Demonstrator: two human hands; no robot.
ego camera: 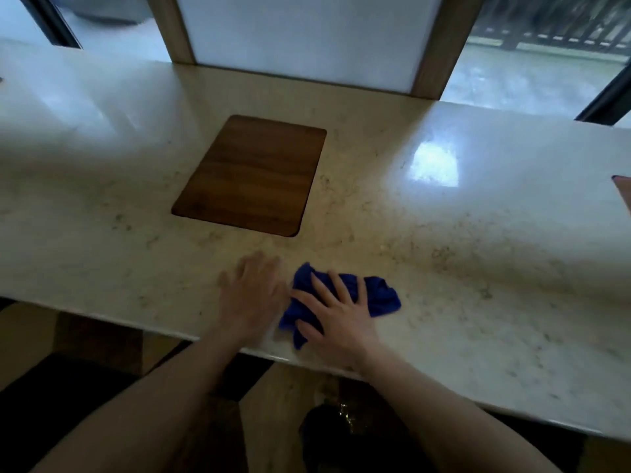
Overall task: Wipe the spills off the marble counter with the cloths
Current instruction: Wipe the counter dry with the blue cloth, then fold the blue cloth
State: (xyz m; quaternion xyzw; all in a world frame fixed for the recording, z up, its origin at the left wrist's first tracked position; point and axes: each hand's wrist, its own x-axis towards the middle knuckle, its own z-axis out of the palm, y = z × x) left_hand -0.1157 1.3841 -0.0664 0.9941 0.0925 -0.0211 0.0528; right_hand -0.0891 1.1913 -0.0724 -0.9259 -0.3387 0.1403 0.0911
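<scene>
Two bare hands work near the front edge of the pale, veined marble surface [444, 254]. The right hand [336, 312] lies flat on a crumpled deep-blue cloth [382, 295], fingers straight and spread, pressing it down onto the stone rather than gripping it. The left hand [251, 295] rests just left of the cloth, palm down with fingers extended, and holds nothing; it is blurred, so whether it touches the cloth's edge cannot be told. The cloth sits in front of and slightly right of the rectangular dark-wood cutting board [251, 175], which looks set into the stone, well apart from it, and one corner of the cloth reaches close to the counter's front edge.

No spill is clearly visible: glare from the windows washes over much of the stone, so wet patches could easily be missed. That is the main risk, in my judgement, since streaks or leftover liquid may go unnoticed under the reflections. Another is the cloth being pushed off the front edge, as it lies so close to it. A bunched cloth also covers little area and may smear liquid rather than lift it. Only one cloth is in view, though the task names several.

No brand, label or readable writing shows anywhere.
</scene>
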